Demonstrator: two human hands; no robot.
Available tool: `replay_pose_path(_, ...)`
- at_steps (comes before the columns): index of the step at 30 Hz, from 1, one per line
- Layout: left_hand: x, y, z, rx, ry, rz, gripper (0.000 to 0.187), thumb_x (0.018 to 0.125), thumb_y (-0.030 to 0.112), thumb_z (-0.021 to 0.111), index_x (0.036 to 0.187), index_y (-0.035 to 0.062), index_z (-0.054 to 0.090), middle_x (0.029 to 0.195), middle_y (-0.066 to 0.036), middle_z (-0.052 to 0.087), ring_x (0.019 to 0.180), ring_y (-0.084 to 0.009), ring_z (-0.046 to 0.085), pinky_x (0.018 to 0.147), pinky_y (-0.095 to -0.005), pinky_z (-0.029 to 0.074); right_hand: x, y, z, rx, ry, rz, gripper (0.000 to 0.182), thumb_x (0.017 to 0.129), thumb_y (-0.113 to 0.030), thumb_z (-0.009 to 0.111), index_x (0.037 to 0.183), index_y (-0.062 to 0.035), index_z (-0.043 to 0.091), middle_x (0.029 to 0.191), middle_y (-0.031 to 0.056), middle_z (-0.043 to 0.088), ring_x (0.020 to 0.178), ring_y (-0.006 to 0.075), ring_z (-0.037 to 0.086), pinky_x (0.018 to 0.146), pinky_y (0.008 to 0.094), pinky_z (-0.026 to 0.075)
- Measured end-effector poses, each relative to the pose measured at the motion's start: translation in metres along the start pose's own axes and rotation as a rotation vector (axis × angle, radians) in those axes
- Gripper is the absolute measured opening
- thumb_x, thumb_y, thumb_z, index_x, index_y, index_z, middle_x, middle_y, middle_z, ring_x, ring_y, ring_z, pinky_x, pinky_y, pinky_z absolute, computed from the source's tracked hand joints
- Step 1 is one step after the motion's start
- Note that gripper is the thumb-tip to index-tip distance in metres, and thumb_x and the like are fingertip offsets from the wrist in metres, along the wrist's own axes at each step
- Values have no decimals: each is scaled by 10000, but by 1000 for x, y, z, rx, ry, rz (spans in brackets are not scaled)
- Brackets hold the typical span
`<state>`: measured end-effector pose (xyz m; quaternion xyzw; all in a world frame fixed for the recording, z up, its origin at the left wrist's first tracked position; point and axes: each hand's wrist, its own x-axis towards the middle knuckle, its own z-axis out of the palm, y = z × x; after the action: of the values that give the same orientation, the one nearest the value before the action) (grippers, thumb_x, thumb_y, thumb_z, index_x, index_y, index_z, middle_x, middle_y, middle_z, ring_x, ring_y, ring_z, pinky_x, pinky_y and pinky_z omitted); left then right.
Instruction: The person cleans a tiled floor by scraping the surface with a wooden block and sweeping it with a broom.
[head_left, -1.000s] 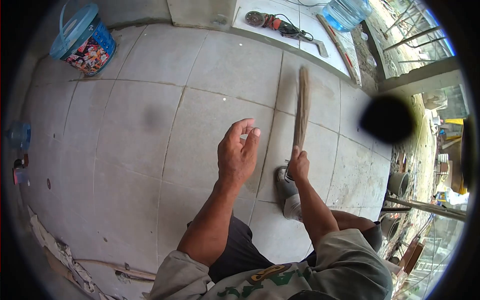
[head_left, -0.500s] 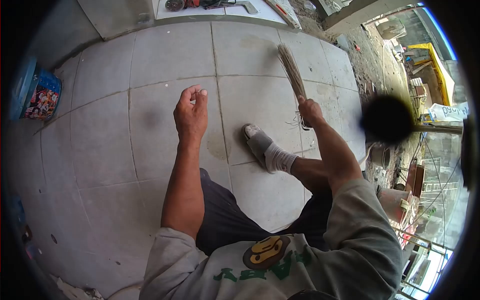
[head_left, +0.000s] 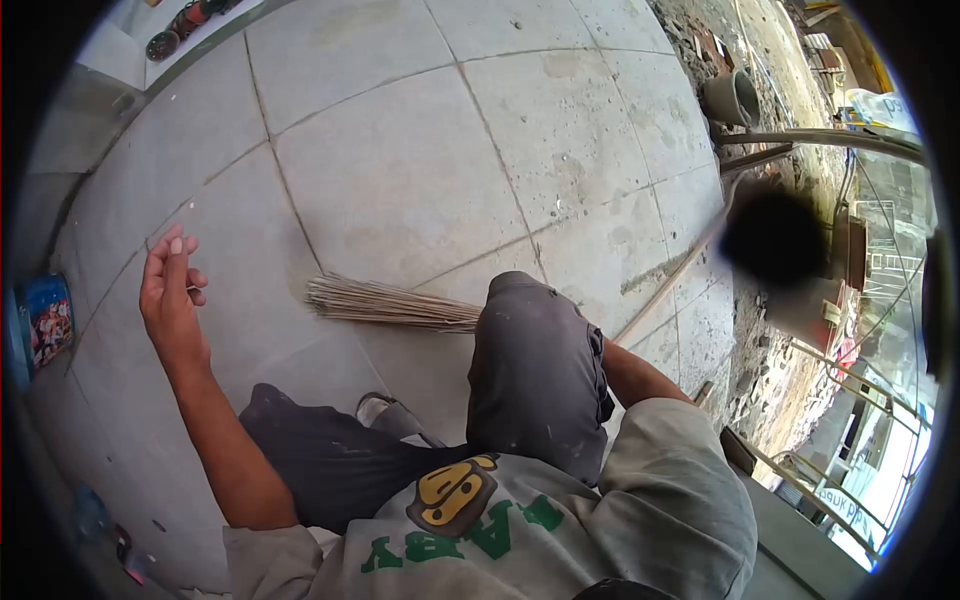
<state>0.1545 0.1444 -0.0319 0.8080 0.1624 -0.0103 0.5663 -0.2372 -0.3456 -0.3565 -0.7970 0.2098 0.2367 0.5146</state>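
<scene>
My left hand hangs in the air over the tiled floor at the left, fingers loosely bent and apart, with nothing in it. A stick broom of thin brown bristles reaches leftward from behind my raised knee, its bristle ends low over the tiles. My right forearm passes behind that knee toward the broom's handle end. The knee hides my right hand and the grip; half a second ago that hand was closed around the broom.
Grey floor tiles carry grit toward the right. A bucket stands at the floor's edge beside rubble. A long pole lies near the right edge. A red power tool sits on a ledge at upper left, and a blue patterned container is far left.
The broom has swung from pointing away at upper right to pointing left, low across my front. My right hand has gone behind the knee. My left hand moved left, and the view turned.
</scene>
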Motion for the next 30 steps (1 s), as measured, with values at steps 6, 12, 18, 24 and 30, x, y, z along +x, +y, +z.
replay_pose_path(6,-43,28,89,399,-92,16,369,912,313,583,1190,71,593,959,-2,625,648,-49,473,551,-200,358,-48,-48,-151,-767,236,413,485,909,-512,490,1011,-38,459,879,260,631,814,446,624,718,520,490)
replay_pose_path(12,-93,43,195,450,-257,144,375,916,307,581,1197,59,585,951,-15,617,666,-75,514,567,-213,414,52,-29,-338,-254,916,507,634,938,-586,353,908,23,525,819,317,627,828,489,612,712,532,480)
replay_pose_path(18,-116,59,281,415,-403,292,350,914,256,597,1178,27,591,994,-49,631,676,-89,540,614,-234,467,12,-124,-240,-382,549,57,448,940,-459,475,871,-18,435,689,288,580,675,496,574,588,532,454)
replay_pose_path(24,-121,101,326,414,-483,471,319,921,227,594,1165,22,598,994,-66,637,679,-94,548,633,-246,497,41,-102,-102,-376,-3,-276,322,884,-324,488,1026,-35,488,890,216,617,839,384,642,774,458,509)
replay_pose_path(30,-132,127,331,473,-488,492,304,924,212,590,1165,26,598,997,-81,634,687,-97,562,628,-251,507,107,-93,-254,-414,412,282,619,921,-575,406,976,26,543,860,292,644,862,440,636,757,504,498)
